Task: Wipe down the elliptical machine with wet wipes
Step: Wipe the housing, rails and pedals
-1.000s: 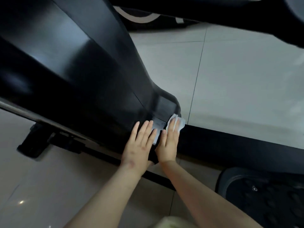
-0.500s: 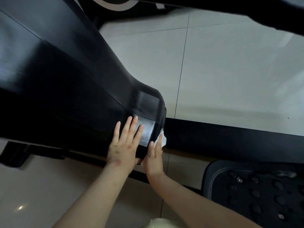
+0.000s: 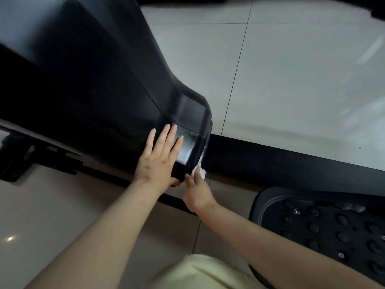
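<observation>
Pale floor tiles (image 3: 291, 80) behind; the left hand (image 3: 158, 161) lies flat on the elliptical cover (image 3: 93, 90), the right hand (image 3: 196, 195) just right of it, its grip holding the wipe (image 3: 201, 171) at the cover's lower corner.

the elliptical machine (image 3: 87, 90) has a glossy black housing with a pale grey sheen. the wet wipe (image 3: 200, 171) is white. the floor (image 3: 291, 80) is pale grey-white tile with thin dark grout lines. the pedal (image 3: 325, 224) is black, patterned with round studs.
</observation>
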